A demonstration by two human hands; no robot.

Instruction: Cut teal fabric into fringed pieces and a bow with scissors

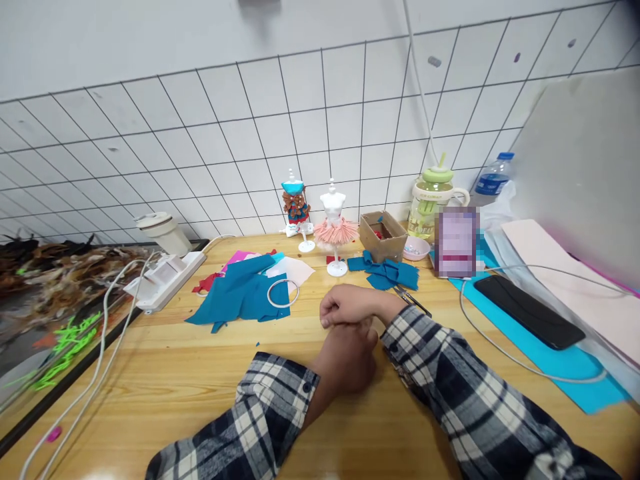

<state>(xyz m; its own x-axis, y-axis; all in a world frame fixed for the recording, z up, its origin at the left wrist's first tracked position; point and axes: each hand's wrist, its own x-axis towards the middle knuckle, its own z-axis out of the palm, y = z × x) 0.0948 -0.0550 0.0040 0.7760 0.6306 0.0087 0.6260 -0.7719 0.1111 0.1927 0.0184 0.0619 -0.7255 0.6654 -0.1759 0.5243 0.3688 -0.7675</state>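
My right hand (353, 305) lies across the top of my left hand (345, 357), just above the table's middle. Both are closed with the fingers curled in, and whatever they hold, if anything, is hidden. Beyond them stands a small white dress form (333, 208) with a pink ruffled skirt (336, 232). Another little form behind it wears a blue, brown and red outfit (296, 205). To the left, a white ring (270, 293) rests on teal fabric (235, 290). More teal scraps (393, 273) and a dark-handled tool (413, 301) lie beside my right wrist.
A cardboard box (384, 240), a small bowl (416, 249) and a green-lidded jug (431, 200) line the back. On the right are a propped phone (457, 241), a black phone-like object (529, 312) and a white cable. A power strip (165, 283) sits at left near feathers (65, 273).
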